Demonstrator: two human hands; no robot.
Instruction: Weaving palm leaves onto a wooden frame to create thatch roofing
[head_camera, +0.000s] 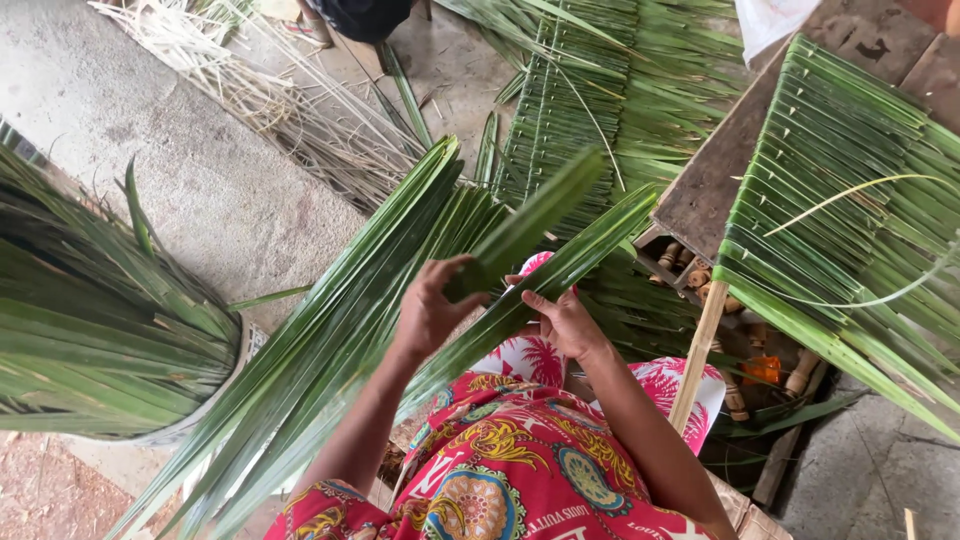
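The left hand (428, 312) is closed around the folded end of one long green palm leaf (530, 222), which rises from the grip toward the upper right, over the lap; the thumb and the fingers (455, 268) pinch the blade near its lower end. The right hand (566, 322) is just beside it, its fingers stretched out and resting on another leaf strip (590, 250), not fully closed, more like pressing and guiding than gripping. Under both hands lies a thick bundle of leaves (330, 340) that goes across the lap from the lower left to the upper right, over the red patterned dress (510, 470). Such a leaf looks very light and thin, stiff along its length because of the middle rib but easy to fold across it (the fold at the left hand shows this well). I judge that the surface is smooth and a little slippery, and that the edges may be sharp, so it is better to hold it flat between thumb and fingers, close to the place of the fold, not at the far tip, which would bend and swing. A hard pull across the blade could split it along the fibres. At the right, a woven leaf panel (850, 190) lies on a wooden surface (715, 180), with a bamboo stick (697, 360) along its edge; another panel (570, 100) lies on the concrete floor (200, 170), and a basket of leaves (90, 330) stands at the left.
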